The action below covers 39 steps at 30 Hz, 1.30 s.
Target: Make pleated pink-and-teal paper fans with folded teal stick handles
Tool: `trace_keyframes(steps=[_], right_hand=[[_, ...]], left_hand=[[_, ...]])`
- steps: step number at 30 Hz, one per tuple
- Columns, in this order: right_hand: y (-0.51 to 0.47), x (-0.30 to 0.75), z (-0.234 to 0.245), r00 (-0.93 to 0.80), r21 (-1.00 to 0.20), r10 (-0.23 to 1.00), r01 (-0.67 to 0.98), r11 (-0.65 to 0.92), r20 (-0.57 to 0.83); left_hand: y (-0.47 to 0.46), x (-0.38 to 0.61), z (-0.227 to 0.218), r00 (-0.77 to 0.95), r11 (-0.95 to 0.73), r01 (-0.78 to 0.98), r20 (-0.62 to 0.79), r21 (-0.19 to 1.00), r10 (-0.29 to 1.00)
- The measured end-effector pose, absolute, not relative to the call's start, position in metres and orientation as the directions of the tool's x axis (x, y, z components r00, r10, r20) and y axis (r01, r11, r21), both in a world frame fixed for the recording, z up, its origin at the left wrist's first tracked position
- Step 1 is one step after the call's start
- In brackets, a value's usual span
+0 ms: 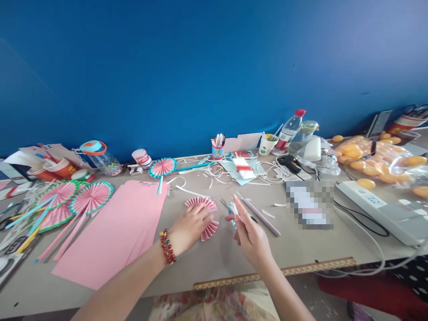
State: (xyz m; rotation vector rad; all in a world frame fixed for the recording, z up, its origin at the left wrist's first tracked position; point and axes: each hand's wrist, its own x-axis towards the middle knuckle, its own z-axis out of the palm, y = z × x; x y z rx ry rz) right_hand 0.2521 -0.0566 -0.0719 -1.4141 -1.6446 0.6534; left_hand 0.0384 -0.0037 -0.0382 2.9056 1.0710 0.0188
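Note:
My left hand, with a beaded bracelet on its wrist, lies over a pleated pink paper fan and presses it to the table. Pleats show above and below the fingers; the middle is covered. To its right my right hand is raised slightly, index finger stretched forward and the others curled. Something small and whitish shows by its fingertips, too unclear to name. Scissors lie partly hidden behind this hand. Just beyond it rests a grey-mauve stick.
Pink paper sheets and finished pleated fans lie at left. Along the wall stand a pen cup, a paper cup and a bottle. A glue gun, power strip and bagged orange eggs are at right.

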Motion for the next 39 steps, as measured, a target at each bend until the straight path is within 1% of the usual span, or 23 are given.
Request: trace_keyframes(steps=[2,6,8,9,10,11,13,15,16,18,20,23,26,29,31,33,36,39], right_hand=[[-0.058,0.253,-0.07,-0.017,-0.804,0.963,0.547,0.235,0.27],[-0.062,0.26,-0.069,-0.013,-0.784,0.959,0.574,0.238,0.282],[-0.063,0.264,-0.069,0.011,-0.784,0.952,0.57,0.246,0.307],[-0.063,0.266,-0.07,0.021,-0.782,0.945,0.567,0.258,0.327],[-0.063,0.267,-0.07,0.029,-0.778,0.937,0.565,0.273,0.349],[-0.062,0.269,-0.071,0.033,-0.773,0.928,0.565,0.288,0.37],[-0.06,0.27,-0.07,0.026,-0.762,0.912,0.56,0.326,0.409],[-0.058,0.271,-0.068,0.001,-0.749,0.893,0.546,0.376,0.449],[-0.056,0.272,-0.065,-0.018,-0.739,0.882,0.539,0.405,0.471],[-0.052,0.275,-0.058,-0.055,-0.712,0.855,0.529,0.462,0.515],[-0.047,0.278,-0.049,-0.08,-0.681,0.826,0.524,0.511,0.558],[-0.04,0.278,-0.034,-0.107,-0.653,0.789,0.5,0.569,0.605],[-0.034,0.265,-0.023,-0.113,-0.673,0.786,0.453,0.585,0.607],[-0.031,0.241,-0.023,-0.072,-0.703,0.805,0.445,0.555,0.589],[-0.03,0.225,-0.027,-0.058,-0.735,0.838,0.451,0.506,0.542],[-0.028,0.214,-0.033,-0.041,-0.801,0.886,0.409,0.437,0.463],[-0.024,0.207,-0.039,-0.036,-0.889,0.929,0.278,0.363,0.367],[-0.02,0.206,-0.039,-0.038,-0.925,0.94,0.169,0.34,0.339]], left_hand=[[0.001,0.046,-0.04,0.778,-0.777,0.628,-0.027,0.036,0.627],[0.008,0.054,-0.045,0.777,-0.777,0.628,0.027,0.037,0.629],[0.011,0.055,-0.045,0.766,-0.766,0.638,0.039,0.077,0.642],[0.012,0.055,-0.044,0.756,-0.755,0.643,0.048,0.129,0.653],[0.013,0.054,-0.042,0.737,-0.732,0.65,0.067,0.206,0.673],[0.014,0.054,-0.039,0.698,-0.688,0.658,0.095,0.306,0.709],[0.016,0.05,-0.032,0.565,-0.547,0.642,0.151,0.537,0.811],[0.017,0.045,-0.027,0.422,-0.389,0.533,0.163,0.751,0.892],[0.018,0.043,-0.026,0.368,-0.322,0.453,0.155,0.831,0.917],[0.019,0.038,-0.025,0.309,-0.227,0.289,0.134,0.93,0.942],[0.018,0.036,-0.024,0.281,-0.179,0.184,0.123,0.966,0.952],[0.011,0.037,-0.022,0.299,-0.138,0.098,0.103,0.986,0.949],[0.002,0.043,-0.019,0.335,-0.088,0.016,0.077,0.996,0.939],[-0.003,0.047,-0.02,0.34,-0.057,-0.016,0.06,0.998,0.939],[-0.003,0.049,-0.022,0.321,-0.055,-0.008,0.055,0.998,0.946],[-0.003,0.048,-0.026,0.302,-0.045,0.003,0.042,0.999,0.952],[-0.004,0.046,-0.028,0.332,-0.014,-0.004,0.014,1.0,0.943],[-0.009,0.043,-0.028,0.392,0.005,-0.041,0.012,0.999,0.92]])
